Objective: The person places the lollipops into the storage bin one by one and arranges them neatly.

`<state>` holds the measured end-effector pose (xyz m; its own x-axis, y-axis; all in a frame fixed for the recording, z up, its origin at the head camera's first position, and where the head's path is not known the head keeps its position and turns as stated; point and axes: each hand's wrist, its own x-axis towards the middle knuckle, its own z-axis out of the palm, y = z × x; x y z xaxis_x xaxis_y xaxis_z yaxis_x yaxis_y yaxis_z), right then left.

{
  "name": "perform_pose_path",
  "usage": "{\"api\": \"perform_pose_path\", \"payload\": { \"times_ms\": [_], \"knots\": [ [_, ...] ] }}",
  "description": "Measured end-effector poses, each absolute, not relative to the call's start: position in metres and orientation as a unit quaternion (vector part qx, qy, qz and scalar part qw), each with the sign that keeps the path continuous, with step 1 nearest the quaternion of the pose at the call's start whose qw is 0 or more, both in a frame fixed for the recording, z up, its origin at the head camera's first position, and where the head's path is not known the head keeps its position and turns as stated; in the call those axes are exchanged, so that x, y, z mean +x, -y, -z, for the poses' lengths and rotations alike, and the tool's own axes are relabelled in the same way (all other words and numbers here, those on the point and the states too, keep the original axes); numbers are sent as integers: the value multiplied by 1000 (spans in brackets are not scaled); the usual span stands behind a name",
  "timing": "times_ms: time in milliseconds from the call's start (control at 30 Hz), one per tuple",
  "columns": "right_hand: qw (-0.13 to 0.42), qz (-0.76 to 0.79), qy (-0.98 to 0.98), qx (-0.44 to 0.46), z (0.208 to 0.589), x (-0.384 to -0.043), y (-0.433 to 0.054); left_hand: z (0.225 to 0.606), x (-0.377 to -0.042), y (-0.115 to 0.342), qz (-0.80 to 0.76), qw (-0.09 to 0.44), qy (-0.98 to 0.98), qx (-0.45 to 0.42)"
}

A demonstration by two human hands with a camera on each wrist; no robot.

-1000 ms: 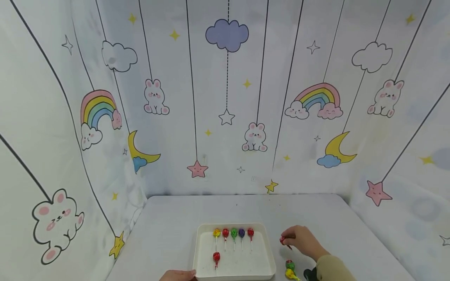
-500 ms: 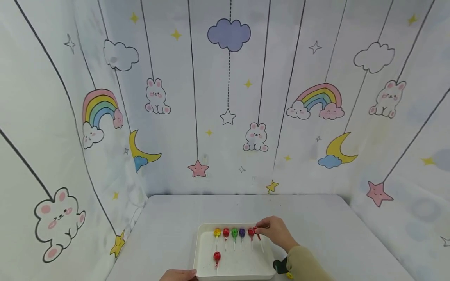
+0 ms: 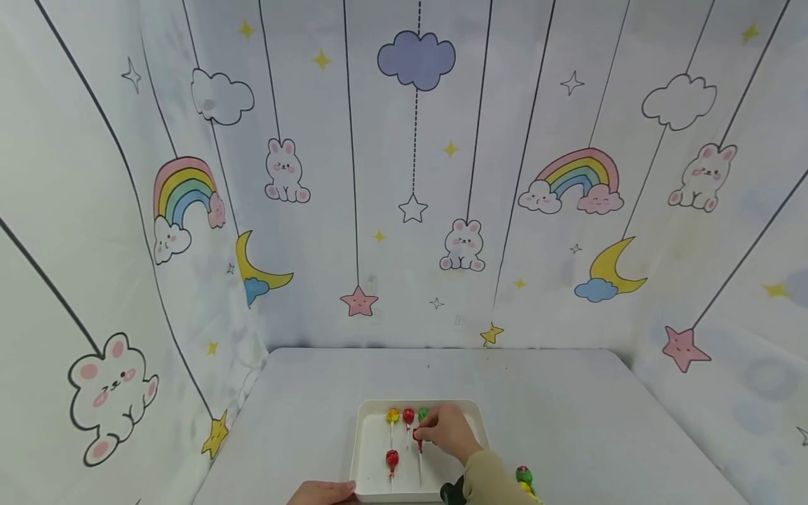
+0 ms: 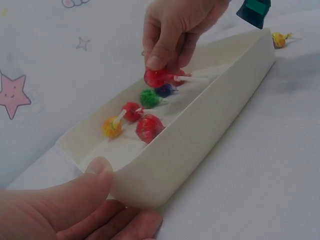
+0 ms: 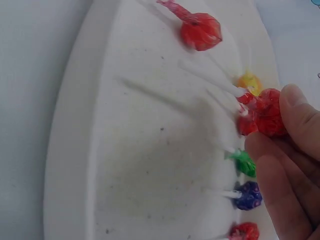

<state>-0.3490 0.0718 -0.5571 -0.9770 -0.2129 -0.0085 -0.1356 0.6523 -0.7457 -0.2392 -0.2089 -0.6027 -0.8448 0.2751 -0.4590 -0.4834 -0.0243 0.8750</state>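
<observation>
My left hand (image 3: 322, 492) grips the near-left corner of a white tray (image 3: 355, 452), thumb over the rim and fingers below in the left wrist view. Over the tray, my right hand (image 3: 451, 433) pinches a red-wrapped lollipop (image 5: 270, 114) by its head, its white stick pointing toward the near side. Along the far side lie a yellow lollipop (image 3: 393, 416), a red one (image 3: 409, 415), a green one (image 5: 244, 162), a purple one (image 5: 248, 195) and another red one (image 5: 244, 232). Nearer the front lies a single red lollipop (image 3: 392, 460). The right hand hides part of the row in the head view.
Right of the tray, a green lollipop (image 3: 524, 475) and a yellow one (image 3: 527, 489) lie on the white table (image 3: 581, 421), partly behind the right sleeve (image 3: 495, 480). A dark object (image 3: 452, 492) sits at the right wrist. A cartoon-printed backdrop (image 3: 315, 245) stands behind.
My right hand has carried the red lollipop from the table at right, past the tray's far-right corner, leftward to above the middle of the tray. The left hand stays on the tray's corner.
</observation>
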Motion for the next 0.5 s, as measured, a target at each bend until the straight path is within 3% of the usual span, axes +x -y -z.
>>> {"api": "perform_pose_path", "payload": {
  "times_ms": [500],
  "knots": [
    [52, 342, -930, -123, 578, -336, -54, 605, -241, 210, -695, 247, -669, -91]
  ]
}}
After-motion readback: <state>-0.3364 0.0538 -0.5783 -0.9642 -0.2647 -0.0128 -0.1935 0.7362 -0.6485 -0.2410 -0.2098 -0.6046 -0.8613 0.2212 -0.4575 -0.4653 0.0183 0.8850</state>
